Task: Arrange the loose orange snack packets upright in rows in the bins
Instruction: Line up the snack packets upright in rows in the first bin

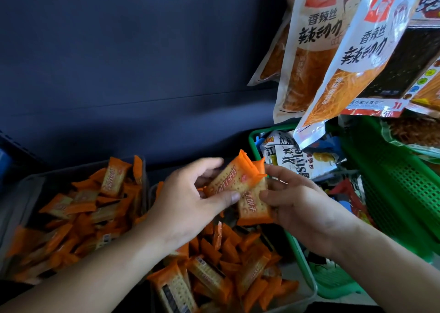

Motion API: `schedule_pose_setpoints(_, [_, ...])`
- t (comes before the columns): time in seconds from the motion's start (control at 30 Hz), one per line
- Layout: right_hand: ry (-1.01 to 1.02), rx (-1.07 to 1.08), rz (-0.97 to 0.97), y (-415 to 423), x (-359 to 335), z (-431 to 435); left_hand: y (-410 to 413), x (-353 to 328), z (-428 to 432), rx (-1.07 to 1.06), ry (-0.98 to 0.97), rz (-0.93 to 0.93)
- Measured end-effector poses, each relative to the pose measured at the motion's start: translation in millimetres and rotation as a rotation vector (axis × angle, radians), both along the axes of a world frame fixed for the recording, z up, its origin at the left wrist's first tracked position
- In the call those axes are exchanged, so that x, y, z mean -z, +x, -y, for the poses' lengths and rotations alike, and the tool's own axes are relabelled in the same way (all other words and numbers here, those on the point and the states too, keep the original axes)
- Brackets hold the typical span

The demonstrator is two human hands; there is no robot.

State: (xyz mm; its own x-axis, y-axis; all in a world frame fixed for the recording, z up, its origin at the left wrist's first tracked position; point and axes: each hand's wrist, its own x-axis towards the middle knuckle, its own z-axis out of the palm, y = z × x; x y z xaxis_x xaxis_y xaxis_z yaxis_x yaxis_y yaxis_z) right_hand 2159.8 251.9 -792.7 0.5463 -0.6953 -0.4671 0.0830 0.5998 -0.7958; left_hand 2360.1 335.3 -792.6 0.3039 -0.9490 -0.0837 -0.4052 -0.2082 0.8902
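My left hand point(190, 200) grips an orange cracker packet point(234, 177) between thumb and fingers, tilted up to the right. My right hand point(300, 203) holds a second orange packet point(253, 208) just below and behind the first; the two packets overlap. Both hands hover over a clear bin point(307, 289) where several orange packets point(221, 272) lie loose and jumbled. A second clear bin point(31, 184) to the left also holds several orange packets point(78, 217) in a heap, some standing at its back.
A green mesh basket point(390, 193) with mixed snack bags stands right of the bins. Large white and orange snack bags point(316, 50) hang from above at the upper right. A dark blue panel point(142, 62) forms the back.
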Motion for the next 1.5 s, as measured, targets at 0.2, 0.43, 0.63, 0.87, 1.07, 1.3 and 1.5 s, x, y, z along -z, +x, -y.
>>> schedule_pose_setpoints(0.2, [-0.065, 0.050, -0.074, -7.0, 0.9, 8.2, 4.1, 1.0, 4.1, -0.029, 0.020, -0.047])
schedule_pose_setpoints(0.43, [-0.004, 0.113, -0.088, -16.0, 9.7, 9.8, -7.3, 1.4, 3.2, -0.103, 0.105, -0.514])
schedule_pose_setpoints(0.63, [-0.007, -0.063, -0.031, -11.2, 2.2, -2.5, -30.8, 22.9, -5.6, 0.040, 0.059, -0.205])
schedule_pose_setpoints(0.87, [-0.353, 0.104, -0.377, -32.7, 12.3, 3.8, -20.3, 52.8, 11.9, 0.444, 0.090, 0.298])
schedule_pose_setpoints(1.07, [-0.380, 0.129, -0.538, -74.5, 20.4, 23.3, -28.4, 97.3, 36.7, 0.834, 0.299, 0.683])
schedule_pose_setpoints(1.3, [-0.364, 0.108, -0.533, -97.7, 20.1, 21.0, -55.1, 128.3, 61.0, 0.857, 0.606, 0.608])
schedule_pose_setpoints(1.5, [-0.360, 0.080, -0.525, -102.5, 20.5, 17.1, -65.4, 139.2, 60.4, 0.739, 0.622, 0.494])
